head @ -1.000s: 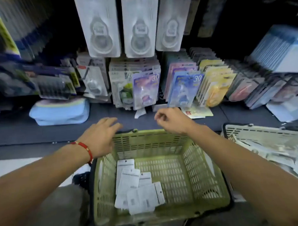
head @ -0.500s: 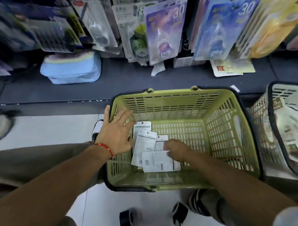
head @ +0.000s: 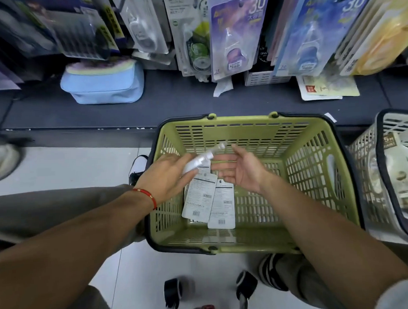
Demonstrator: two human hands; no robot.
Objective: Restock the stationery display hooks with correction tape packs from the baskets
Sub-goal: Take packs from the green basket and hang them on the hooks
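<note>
A green basket (head: 243, 121) stands on the floor in front of me, with two white correction tape packs (head: 200, 198) lying back side up in it. My left hand (head: 164, 176) grips another white pack (head: 198, 160), seen edge-on, above the basket's left side. Just to its right my right hand (head: 243, 171) hovers palm up with relaxed fingers, close to the pack's far end; whether it touches the pack is unclear. Rows of packs hang on the display hooks above: a green-and-white one (head: 194, 39), a purple one (head: 235, 33) and a blue one (head: 314, 30).
A second, pale basket (head: 380, 134) full of packaged goods stands at the right. A light blue pouch (head: 103, 84) and loose cards (head: 328, 87) lie on the dark shelf ledge. My knees and shoes flank the green basket on the tiled floor.
My right hand lifted a pack out of the basket and now lies open, while my left hand left the basket rim and took hold of that pack. The view tilted down.
</note>
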